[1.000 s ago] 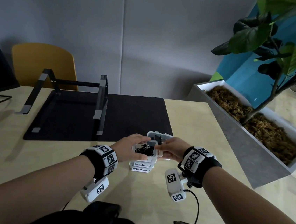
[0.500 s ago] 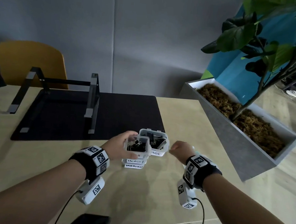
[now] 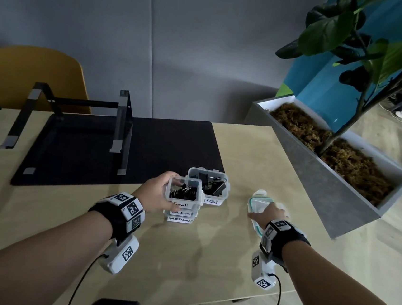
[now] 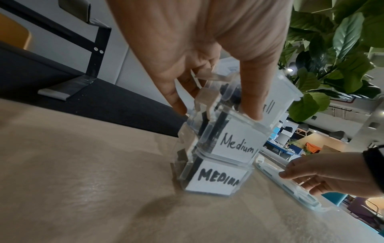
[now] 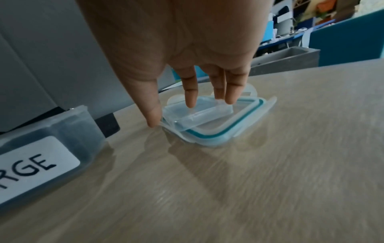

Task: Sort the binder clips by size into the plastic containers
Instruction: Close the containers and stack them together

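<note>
A clear "Small" container [image 3: 184,192] with black binder clips [image 3: 183,191] tops a stack of two "Medium" containers [image 3: 180,216] [image 4: 226,148]. My left hand [image 3: 158,195] [image 4: 209,98] grips the small container [image 4: 276,102] from the left, thumb on its front. Behind the stack stands the open "Large" container [image 3: 208,186] [image 5: 41,148] with bigger clips. To the right, my right hand [image 3: 266,212] [image 5: 187,98] reaches down with straight fingers onto two loose lids [image 3: 259,204] [image 5: 209,118], a small clear one lying on a teal-rimmed one; the thumb touches the lid's edge.
A black desk mat [image 3: 96,151] with a metal laptop stand [image 3: 79,124] lies at the back left. A grey planter [image 3: 324,175] with a leafy plant borders the table's right side. A yellow chair [image 3: 34,77] stands behind the table.
My right hand left the small container and moved right, down to the lids. The left hand stayed on the small container. The head view shifted rightward.
</note>
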